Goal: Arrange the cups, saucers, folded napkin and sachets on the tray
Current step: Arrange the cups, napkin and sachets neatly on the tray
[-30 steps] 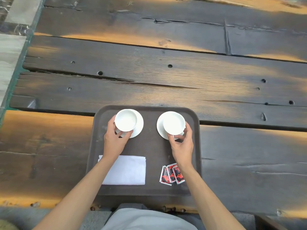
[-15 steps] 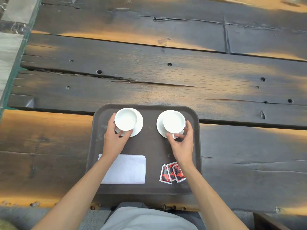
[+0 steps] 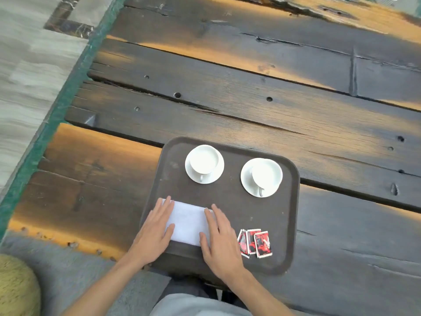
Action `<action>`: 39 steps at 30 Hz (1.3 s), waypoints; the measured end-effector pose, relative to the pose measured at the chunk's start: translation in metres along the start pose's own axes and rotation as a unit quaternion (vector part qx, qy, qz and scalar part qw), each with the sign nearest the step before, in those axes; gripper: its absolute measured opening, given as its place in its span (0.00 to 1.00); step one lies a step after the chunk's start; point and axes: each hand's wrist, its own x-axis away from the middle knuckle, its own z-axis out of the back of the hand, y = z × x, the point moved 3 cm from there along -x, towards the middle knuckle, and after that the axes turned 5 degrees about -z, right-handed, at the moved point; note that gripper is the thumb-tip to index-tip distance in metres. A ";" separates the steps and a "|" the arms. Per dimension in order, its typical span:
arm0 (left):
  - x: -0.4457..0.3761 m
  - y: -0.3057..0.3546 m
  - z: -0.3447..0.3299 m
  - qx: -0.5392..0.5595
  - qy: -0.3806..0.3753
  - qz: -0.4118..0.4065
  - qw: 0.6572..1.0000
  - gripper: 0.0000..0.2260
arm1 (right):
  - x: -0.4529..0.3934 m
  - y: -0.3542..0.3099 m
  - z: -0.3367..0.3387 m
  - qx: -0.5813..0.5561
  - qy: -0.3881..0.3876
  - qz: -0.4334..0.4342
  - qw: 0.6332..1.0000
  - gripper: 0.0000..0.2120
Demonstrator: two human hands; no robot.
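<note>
On the near left of the tray (image 3: 288,224), we've got both hands flat and spread on the folded napkin (image 3: 189,222): left hand (image 3: 155,233) on its left end, right hand (image 3: 219,240) on its right end, gripping nothing. Sachets (image 3: 255,242) sit fanned just right of the right hand. Further back, two cups on saucers, left cup (image 3: 204,159) and right cup (image 3: 265,173), both handles toward us. We judge the step is squaring the napkin; everything's already on the tray. Next likely calls for a small nudge to line it up, then tidying the sachets.
</note>
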 end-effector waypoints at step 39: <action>-0.029 0.165 -0.112 0.194 0.053 0.128 0.971 0.22 | 0.049 0.125 0.056 -0.071 -0.014 -0.183 0.980 0.26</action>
